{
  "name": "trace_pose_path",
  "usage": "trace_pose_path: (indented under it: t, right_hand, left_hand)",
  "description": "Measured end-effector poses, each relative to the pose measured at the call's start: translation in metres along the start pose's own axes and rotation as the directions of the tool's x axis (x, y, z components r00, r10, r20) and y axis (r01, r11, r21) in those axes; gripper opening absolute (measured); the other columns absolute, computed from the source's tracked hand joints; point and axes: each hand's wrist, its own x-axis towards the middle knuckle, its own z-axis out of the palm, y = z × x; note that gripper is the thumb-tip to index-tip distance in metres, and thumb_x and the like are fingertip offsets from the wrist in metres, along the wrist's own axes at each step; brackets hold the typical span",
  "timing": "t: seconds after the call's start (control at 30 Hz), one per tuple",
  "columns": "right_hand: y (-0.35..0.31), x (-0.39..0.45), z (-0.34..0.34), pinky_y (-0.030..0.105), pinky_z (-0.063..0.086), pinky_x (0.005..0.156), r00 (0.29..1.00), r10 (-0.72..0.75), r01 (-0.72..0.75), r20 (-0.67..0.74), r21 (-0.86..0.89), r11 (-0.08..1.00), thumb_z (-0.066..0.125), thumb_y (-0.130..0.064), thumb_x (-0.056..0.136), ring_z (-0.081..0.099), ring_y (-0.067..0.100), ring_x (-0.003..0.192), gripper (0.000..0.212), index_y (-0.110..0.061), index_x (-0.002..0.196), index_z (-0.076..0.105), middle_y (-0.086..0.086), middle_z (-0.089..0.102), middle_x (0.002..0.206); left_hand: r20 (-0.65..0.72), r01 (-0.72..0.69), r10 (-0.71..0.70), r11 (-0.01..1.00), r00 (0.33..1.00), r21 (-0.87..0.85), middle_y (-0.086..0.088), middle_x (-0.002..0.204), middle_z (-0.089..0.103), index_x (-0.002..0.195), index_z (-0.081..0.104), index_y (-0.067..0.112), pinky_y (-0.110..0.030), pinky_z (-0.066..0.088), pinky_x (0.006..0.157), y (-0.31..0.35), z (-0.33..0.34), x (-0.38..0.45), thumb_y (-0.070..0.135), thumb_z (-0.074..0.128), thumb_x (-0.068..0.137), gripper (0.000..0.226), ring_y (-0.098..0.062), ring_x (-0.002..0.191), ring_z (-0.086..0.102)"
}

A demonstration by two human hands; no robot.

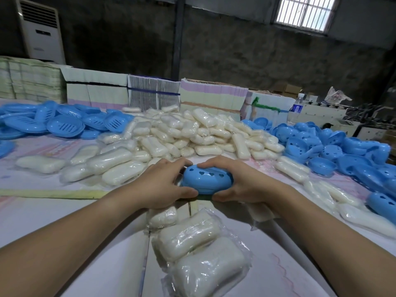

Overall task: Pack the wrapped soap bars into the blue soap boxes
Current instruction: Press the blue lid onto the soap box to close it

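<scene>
- Nearest the camera, at 6 o'clock, three wrapped soap bars (199, 247) lay loose on the table (64, 211), not yet boxed.
- Just beyond them, at the centre, the left hand (162, 187) and the right hand (237, 185) both grasped one blue soap box (206, 182), fingers curled over its heart-pierced lid and thumbs under its near edge; the halves looked pressed together, so this box was probably being closed, though whether a bar sat inside could not be seen.
- At 3 o'clock one seemingly closed box (383, 203) lay among more wrapped bars.
- Farther off, at 12 o'clock, a large heap of wrapped bars (192, 133) remained.
- At 10 o'clock lay slotted blue trays (64, 125), and at 2 o'clock a heap of blue lids (334, 144), all unassembled.
- Judged so, most of the packing was left.
</scene>
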Motion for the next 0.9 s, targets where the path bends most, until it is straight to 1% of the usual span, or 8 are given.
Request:
trace_pose_path:
  t: [0.07,0.17,0.3,0.47,0.57,0.67,0.8,0.9]
  right_hand:
    - [0.0,-0.001,0.001,0.009,0.044,0.084,0.999,-0.003,0.003,-0.043,-0.003,1.0,0.079,-0.031,0.071,0.05,-0.009,0.108,0.067,-0.058,0.123,0.048,-0.031,0.048,0.12]
    - [-0.001,-0.001,0.0,0.011,0.044,0.08,0.988,0.009,-0.001,-0.156,0.055,0.999,0.073,-0.039,0.065,0.055,-0.006,0.102,0.053,-0.062,0.108,0.054,-0.031,0.055,0.113]
    - [-0.004,-0.003,0.0,0.017,0.052,0.078,0.987,-0.019,0.044,-0.16,0.156,0.987,0.07,-0.046,0.069,0.061,0.003,0.098,0.042,-0.055,0.109,0.06,-0.023,0.062,0.108]
    - [-0.01,-0.004,-0.001,0.029,0.057,0.082,0.98,-0.06,0.109,-0.19,0.257,0.96,0.07,-0.042,0.078,0.065,0.013,0.099,0.038,-0.043,0.116,0.064,-0.012,0.067,0.112]
    - [-0.009,-0.005,-0.001,0.024,0.055,0.082,0.978,-0.043,0.107,-0.205,0.312,0.944,0.076,-0.031,0.074,0.066,0.01,0.099,0.042,-0.041,0.114,0.066,-0.012,0.068,0.11]
    - [-0.006,-0.006,-0.003,0.019,0.053,0.076,0.973,-0.044,0.117,-0.225,0.323,0.939,0.082,-0.017,0.074,0.065,0.008,0.096,0.047,-0.037,0.112,0.066,-0.015,0.067,0.105]
    - [-0.006,-0.007,-0.002,0.022,0.054,0.069,0.97,-0.04,0.131,-0.239,0.378,0.916,0.08,-0.011,0.078,0.066,0.009,0.086,0.041,-0.028,0.112,0.066,-0.008,0.066,0.101]
    - [-0.009,-0.006,-0.002,0.025,0.055,0.064,0.962,-0.038,0.161,-0.271,0.447,0.88,0.079,-0.015,0.075,0.066,0.014,0.084,0.039,-0.024,0.111,0.066,-0.004,0.064,0.101]
  left_hand:
    - [-0.012,-0.01,0.01,1.0,1.0,-0.009,0.001,0.127,0.051,0.139,0.042,0.045,-0.038,0.044,0.104,0.0,0.0,0.0,0.056,0.071,0.081,0.066,-0.015,0.118,0.053]
    - [-0.03,-0.062,0.06,0.994,0.998,-0.092,0.009,0.132,0.052,0.136,0.042,0.053,-0.032,0.047,0.102,0.0,-0.001,-0.001,0.051,0.07,0.084,0.06,-0.009,0.116,0.053]
    - [-0.1,-0.195,0.182,0.971,0.978,-0.138,0.022,0.127,0.054,0.124,0.042,0.063,-0.013,0.043,0.089,0.001,-0.002,-0.004,0.048,0.073,0.082,0.053,0.004,0.113,0.048]
    - [-0.173,-0.267,0.241,0.952,0.955,-0.148,0.033,0.107,0.059,0.122,0.053,0.052,-0.014,0.05,0.075,0.002,-0.006,-0.004,0.038,0.075,0.083,0.047,0.008,0.101,0.055]
    - [-0.194,-0.297,0.282,0.953,0.94,-0.053,0.023,0.109,0.063,0.126,0.057,0.04,-0.022,0.048,0.079,0.002,-0.009,-0.005,0.047,0.071,0.084,0.044,0.002,0.098,0.056]
    - [-0.199,-0.279,0.282,0.959,0.938,0.044,0.02,0.111,0.064,0.125,0.055,0.04,-0.032,0.05,0.085,0.005,-0.012,-0.005,0.062,0.057,0.082,0.048,-0.003,0.1,0.057]
    - [-0.2,-0.252,0.245,0.968,0.949,-0.007,0.02,0.117,0.062,0.128,0.051,0.043,-0.035,0.049,0.091,0.004,-0.011,-0.004,0.06,0.067,0.082,0.052,-0.002,0.107,0.055]
    - [-0.232,-0.267,0.262,0.964,0.937,0.013,0.022,0.116,0.061,0.129,0.05,0.045,-0.032,0.048,0.087,0.002,-0.011,-0.004,0.054,0.072,0.081,0.054,-0.002,0.105,0.053]
